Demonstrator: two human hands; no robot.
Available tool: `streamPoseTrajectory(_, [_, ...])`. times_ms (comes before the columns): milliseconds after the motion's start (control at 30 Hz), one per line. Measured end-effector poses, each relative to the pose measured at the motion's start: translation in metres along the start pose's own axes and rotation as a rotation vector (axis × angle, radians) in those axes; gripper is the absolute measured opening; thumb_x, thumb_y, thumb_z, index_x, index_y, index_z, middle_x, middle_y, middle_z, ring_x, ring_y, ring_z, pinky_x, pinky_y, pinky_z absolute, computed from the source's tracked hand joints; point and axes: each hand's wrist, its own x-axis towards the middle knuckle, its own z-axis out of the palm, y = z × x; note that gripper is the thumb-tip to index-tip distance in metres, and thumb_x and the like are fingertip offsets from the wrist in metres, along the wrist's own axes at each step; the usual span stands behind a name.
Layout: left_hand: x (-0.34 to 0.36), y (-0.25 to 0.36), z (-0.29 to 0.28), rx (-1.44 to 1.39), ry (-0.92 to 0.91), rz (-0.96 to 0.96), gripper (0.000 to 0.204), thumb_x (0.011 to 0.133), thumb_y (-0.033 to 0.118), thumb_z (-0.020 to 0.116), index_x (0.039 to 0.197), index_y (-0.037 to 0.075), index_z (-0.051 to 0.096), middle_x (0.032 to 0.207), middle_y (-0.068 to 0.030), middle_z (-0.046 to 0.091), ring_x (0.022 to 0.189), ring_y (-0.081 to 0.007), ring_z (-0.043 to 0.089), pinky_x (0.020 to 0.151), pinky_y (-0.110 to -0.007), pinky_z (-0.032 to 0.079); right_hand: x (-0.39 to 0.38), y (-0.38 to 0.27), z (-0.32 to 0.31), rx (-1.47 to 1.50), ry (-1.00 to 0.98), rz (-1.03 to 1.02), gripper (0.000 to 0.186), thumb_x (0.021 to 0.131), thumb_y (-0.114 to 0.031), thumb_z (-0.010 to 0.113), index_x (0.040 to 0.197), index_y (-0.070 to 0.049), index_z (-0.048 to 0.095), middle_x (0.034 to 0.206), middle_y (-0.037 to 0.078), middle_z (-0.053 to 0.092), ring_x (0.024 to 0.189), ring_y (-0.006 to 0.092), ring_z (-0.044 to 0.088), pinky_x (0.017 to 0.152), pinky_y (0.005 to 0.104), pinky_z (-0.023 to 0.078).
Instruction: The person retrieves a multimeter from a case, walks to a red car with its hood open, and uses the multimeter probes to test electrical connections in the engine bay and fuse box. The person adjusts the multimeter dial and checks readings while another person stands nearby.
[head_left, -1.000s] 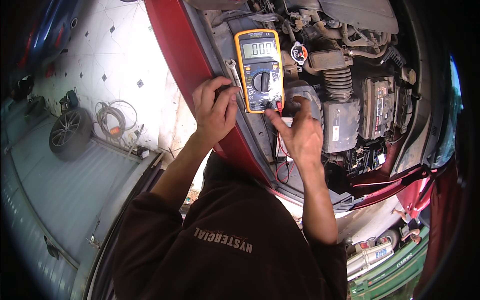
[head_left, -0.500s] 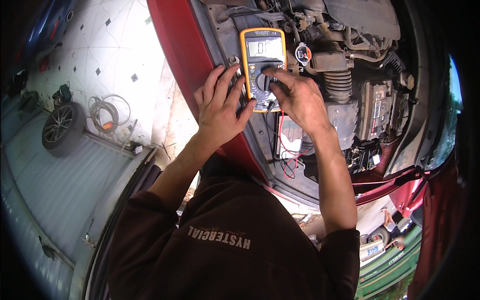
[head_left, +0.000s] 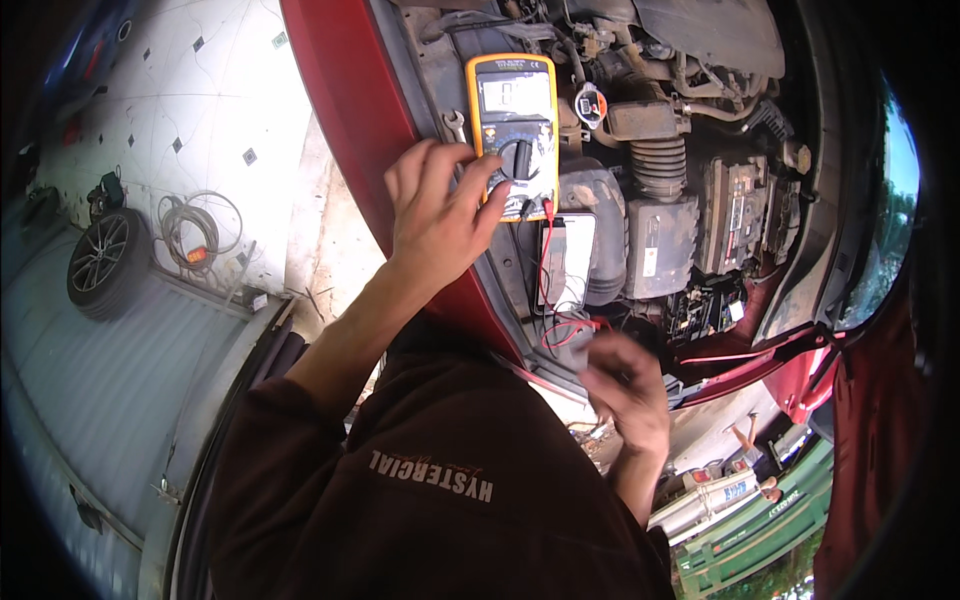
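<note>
Tiled workshop floor (head_left: 190, 90), spare wheel (head_left: 98, 262), open engine bay (head_left: 660, 180), multimeter (head_left: 514, 135)

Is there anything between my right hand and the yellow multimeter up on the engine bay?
Only the red and black test leads hang between. The right hand is low; the left hand touches the multimeter.

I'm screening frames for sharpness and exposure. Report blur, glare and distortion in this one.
Head view: the right hand is motion-blurred near the red leads; the left hand and yellow multimeter are sharp, though its pale screen is too washed out to read. Fisheye bends the red car edge; the corners fall to black, and the tiled floor is bright.
</note>
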Motion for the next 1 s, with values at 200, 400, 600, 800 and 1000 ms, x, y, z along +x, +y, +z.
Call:
streamPoseTrajectory(200, [0.033, 0.014, 0.008, 0.106, -0.154, 0.085, 0.022, 0.084, 0.024, 0.086, 0.095, 0.01, 0.072, 0.097, -0.0025, 0.066, 0.099, -0.0246, 0.058, 0.088, -0.043, 0.04, -0.122, 0.143, -0.068, 1.565, 0.402, -0.145, 0.026, 0.11, -0.021, 0.058, 0.127, -0.001, 0.061, 0.073, -0.006, 0.04, 0.048, 0.0026, 0.027, 0.038, 0.0219, 0.025])
streamPoseTrajectory(400, [0.041, 0.01, 0.001, 0.062, -0.274, 0.105, 0.021, 0.088, 0.02, 0.082, 0.102, 0.007, 0.073, 0.101, -0.0033, 0.066, 0.103, -0.0256, 0.059, 0.088, -0.043, 0.041, -0.231, 0.104, -0.116, 1.261, 0.206, -0.939, 0.024, 0.115, -0.03, 0.05, 0.115, -0.006, 0.049, 0.07, -0.002, 0.035, 0.044, 0.0039, 0.022, 0.034, 0.0244, 0.019])
streamPoseTrajectory(600, [0.083, -0.001, -0.009, 0.084, -0.554, 0.535, 0.017, 0.09, 0.007, 0.074, 0.105, 0.0, 0.07, 0.11, -0.009, 0.064, 0.11, -0.0278, 0.058, 0.102, -0.042, 0.048, -0.222, 0.103, -0.114, 1.225, 0.24, -0.953, 0.022, 0.116, -0.025, 0.049, 0.111, -0.004, 0.046, 0.067, -0.002, 0.033, 0.042, 0.0029, 0.018, 0.033, 0.0243, 0.017])
streamPoseTrajectory(800, [0.154, -0.025, -0.001, -0.058, -0.981, 0.835, 0.027, 0.092, 0.014, 0.077, 0.116, 0.004, 0.072, 0.119, -0.0103, 0.067, 0.122, -0.0296, 0.059, 0.108, -0.042, 0.051, -0.203, 0.108, -0.117, 1.229, 0.174, -0.911, 0.026, 0.117, -0.027, 0.046, 0.101, -0.007, 0.042, 0.071, -0.002, 0.032, 0.043, 0.002, 0.016, 0.033, 0.0228, 0.016])
streamPoseTrajectory(1000, [0.175, -0.02, -0.033, -0.142, -0.888, 0.479, 0.022, 0.098, 0.023, 0.071, 0.111, 0.005, 0.074, 0.105, -0.0094, 0.068, 0.105, -0.0271, 0.067, 0.095, -0.04, 0.054, -0.206, 0.127, -0.107, 1.318, 0.211, -0.895, 0.023, 0.116, -0.026, 0.047, 0.103, -0.007, 0.045, 0.072, -0.003, 0.033, 0.045, 0.0019, 0.016, 0.035, 0.0225, 0.015])
